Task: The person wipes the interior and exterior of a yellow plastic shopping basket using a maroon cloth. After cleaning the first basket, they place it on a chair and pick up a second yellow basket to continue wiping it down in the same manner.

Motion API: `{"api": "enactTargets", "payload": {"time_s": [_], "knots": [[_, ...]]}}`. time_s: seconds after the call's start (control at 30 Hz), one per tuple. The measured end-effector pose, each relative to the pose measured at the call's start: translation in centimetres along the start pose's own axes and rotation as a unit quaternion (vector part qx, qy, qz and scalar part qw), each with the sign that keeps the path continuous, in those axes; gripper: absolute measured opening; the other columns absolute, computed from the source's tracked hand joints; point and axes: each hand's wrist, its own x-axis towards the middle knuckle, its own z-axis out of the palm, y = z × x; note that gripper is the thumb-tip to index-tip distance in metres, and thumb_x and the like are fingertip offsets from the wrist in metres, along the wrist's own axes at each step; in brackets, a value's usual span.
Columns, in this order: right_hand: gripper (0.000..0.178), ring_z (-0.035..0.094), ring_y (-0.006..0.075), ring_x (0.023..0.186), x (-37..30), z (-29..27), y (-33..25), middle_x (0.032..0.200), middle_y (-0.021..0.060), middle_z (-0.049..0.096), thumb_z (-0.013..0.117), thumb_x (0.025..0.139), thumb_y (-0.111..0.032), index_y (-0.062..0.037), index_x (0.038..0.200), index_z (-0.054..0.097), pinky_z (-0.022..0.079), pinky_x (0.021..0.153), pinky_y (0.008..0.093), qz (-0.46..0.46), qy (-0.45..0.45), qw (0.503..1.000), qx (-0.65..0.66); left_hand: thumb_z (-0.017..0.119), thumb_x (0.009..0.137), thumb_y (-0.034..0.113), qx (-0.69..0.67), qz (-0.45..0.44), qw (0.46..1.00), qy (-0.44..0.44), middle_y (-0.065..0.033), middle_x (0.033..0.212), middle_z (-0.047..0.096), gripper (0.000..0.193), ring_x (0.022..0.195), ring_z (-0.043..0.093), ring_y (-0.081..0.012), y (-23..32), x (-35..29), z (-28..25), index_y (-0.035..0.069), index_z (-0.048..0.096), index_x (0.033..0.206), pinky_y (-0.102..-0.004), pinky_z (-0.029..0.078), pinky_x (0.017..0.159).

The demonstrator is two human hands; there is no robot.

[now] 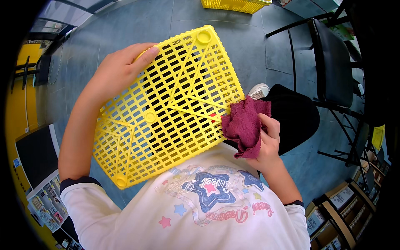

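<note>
Yellow plastic basket (171, 105) in left hand (125, 68), maroon cloth (248, 123) in right hand (268, 141)

Basket: rectangular lattice, ribbed face with round feet toward the camera; taken to be the underside. Located to the right of and below the left hand, and to the left of the right hand, in front of the torso. Long axis slants, from below the left hand up to its right.

Left hand: clamped on the upper long edge, thumb over the lattice face, other fingers mostly hidden behind.

Right hand: fingers closed on the bunched cloth. Cloth lies to that hand's left and overlaps the basket's near right corner. Pressure cannot be told.

Key relation: the basket's right short side faces the cloth; right hand nearer this end, left hand nearer the far long edge.

Outward: white shirt (137, 225) below both hands. White shoe (259, 91) and black trouser leg (296, 118) beyond and right of the right hand. Second yellow basket (235, 6) well beyond both hands, on grey floor (237, 39). Black chair (331, 62) farther out, beyond the right hand.
</note>
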Motion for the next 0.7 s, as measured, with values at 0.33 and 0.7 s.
{"api": "enactTargets", "payload": {"time_s": [0.33,0.7], "knots": [[0.037,0.051,0.0326,0.104,1.5,0.1,-1.0,0.098,0.0116,0.066,0.071,0.061,-0.018,-0.0059,0.096,0.069,0.040,0.085,0.0421,-0.006,-0.011,0.999,-0.032,0.044,0.096,0.047,0.001,0.014,1.000,-0.003,-0.0110,0.117,0.064,0.048,0.107,0.060,-0.0260,0.6,-0.1,-0.2,0.010,0.060,0.124,-0.0325,0.045,0.092],[0.041,0.051,0.0302,0.111,0.9,0.2,-0.6,0.100,0.0090,0.067,0.076,0.064,-0.032,-0.0082,0.096,0.068,0.037,0.088,0.0427,-0.004,-0.016,0.999,-0.039,0.042,0.096,0.048,0.026,-0.004,1.000,-0.007,-0.0105,0.117,0.064,0.049,0.107,0.060,-0.0277,0.6,-0.1,-0.3,0.012,0.060,0.123,-0.0337,0.045,0.092]]}}
